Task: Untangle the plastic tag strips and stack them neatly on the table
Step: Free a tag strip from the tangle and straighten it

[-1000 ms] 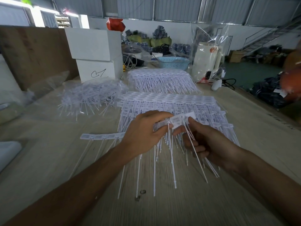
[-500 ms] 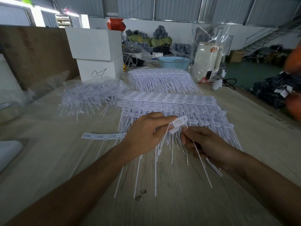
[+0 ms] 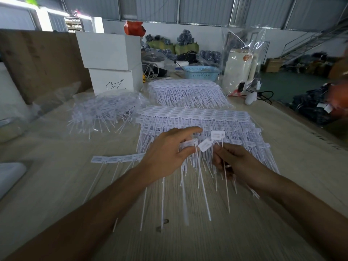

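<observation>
The left hand [image 3: 169, 157] pinches the head end of a tag strip [image 3: 190, 143] between thumb and fingers. The right hand [image 3: 233, 161] grips the stems of two single tags [image 3: 211, 141], heads up, tails pointing down toward the person. Just beyond both hands lies the stacked pile [image 3: 197, 117] on the bench [image 3: 56, 185], heads away, tails toward the person. Left of the left hand, a flat strip [image 3: 116, 158] runs crosswise.

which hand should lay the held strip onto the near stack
Left, probably. The left hand pinches the white plastic tag strip by its heads, beside the near stack; the right hand only grips tails.
</observation>
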### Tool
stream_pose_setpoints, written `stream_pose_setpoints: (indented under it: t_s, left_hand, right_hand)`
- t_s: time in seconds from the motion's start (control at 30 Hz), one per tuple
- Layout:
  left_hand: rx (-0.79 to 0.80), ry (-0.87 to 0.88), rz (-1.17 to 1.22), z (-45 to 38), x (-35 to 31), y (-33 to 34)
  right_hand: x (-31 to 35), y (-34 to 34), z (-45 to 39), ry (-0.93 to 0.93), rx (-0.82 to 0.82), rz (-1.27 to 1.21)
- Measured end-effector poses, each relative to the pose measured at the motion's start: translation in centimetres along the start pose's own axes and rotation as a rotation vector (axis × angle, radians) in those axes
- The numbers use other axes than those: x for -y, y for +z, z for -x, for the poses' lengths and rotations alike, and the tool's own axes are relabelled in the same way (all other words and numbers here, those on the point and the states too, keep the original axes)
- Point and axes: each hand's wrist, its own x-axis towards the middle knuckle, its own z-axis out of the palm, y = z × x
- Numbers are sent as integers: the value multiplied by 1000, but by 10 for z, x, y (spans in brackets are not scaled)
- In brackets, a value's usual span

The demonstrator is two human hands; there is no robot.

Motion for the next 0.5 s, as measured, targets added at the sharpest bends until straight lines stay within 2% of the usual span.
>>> stream_pose_setpoints:
  t_s: [0.27, 0.5]
  left_hand:
    - [-39, 28, 33, -1, -5, 0]
    - [-69, 80, 52, 0, -10, 2]
  right_hand:
    - [5, -4, 2, 45, 77, -263]
    - [4, -4, -2, 170, 7, -350]
